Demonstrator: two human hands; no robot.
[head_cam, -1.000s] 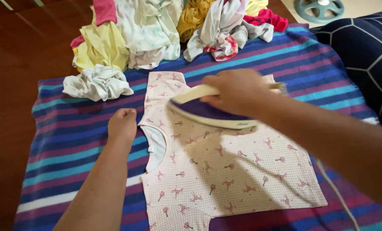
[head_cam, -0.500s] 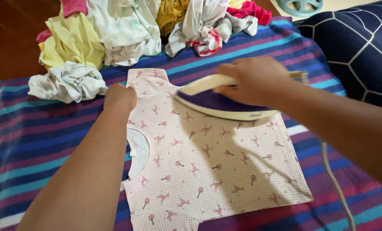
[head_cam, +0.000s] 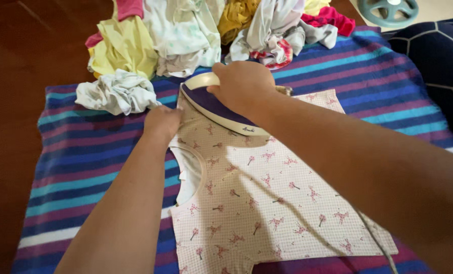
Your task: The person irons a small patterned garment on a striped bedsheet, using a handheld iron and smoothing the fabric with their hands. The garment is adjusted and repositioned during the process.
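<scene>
Under the right hand (head_cam: pixel 241 89), the iron (head_cam: pixel 214 106) handle seems hidden.

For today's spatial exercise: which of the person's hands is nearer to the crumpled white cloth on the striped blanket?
Left. The left hand presses the shirt edge just right of the crumpled white cloth; the right hand grips the iron farther right.

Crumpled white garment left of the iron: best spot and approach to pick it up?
Pinch a raised fold at the top of the crumpled white garment, coming from above. It lies bunched on the striped blanket, apart from the clothes pile, with ridges standing up and no flat edge to slide under. The left hand is nearest; the right hand holds the iron.
</scene>
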